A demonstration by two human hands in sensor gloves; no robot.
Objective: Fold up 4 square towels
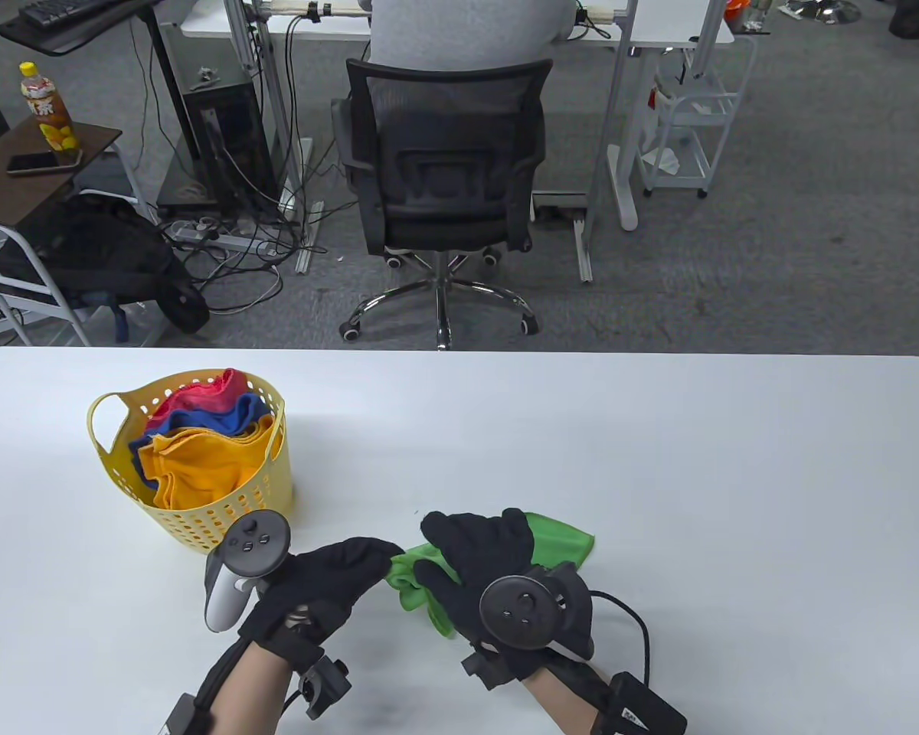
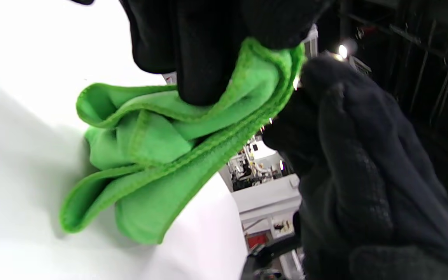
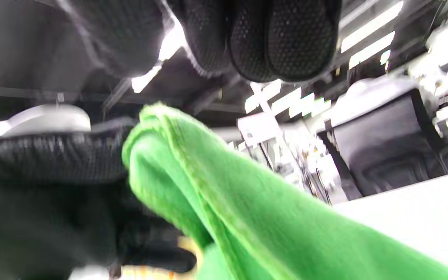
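Near table's front edge, both hands bunch green towel (image 1: 563, 537)
left hand (image 1: 329, 586) pinches its corner; right hand (image 1: 490, 570) grasps the middle; layers may slip, skewing fold.

The table view looks down from above the near edge across the white tabletop (image 1: 658, 459) toward the office, while both wrist views sit low and very close, sharing the green towel (image 2: 161, 155).

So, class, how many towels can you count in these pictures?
4 visible: a green towel held in both hands; orange, blue and red towels in the yellow basket. Others may be hidden beneath.
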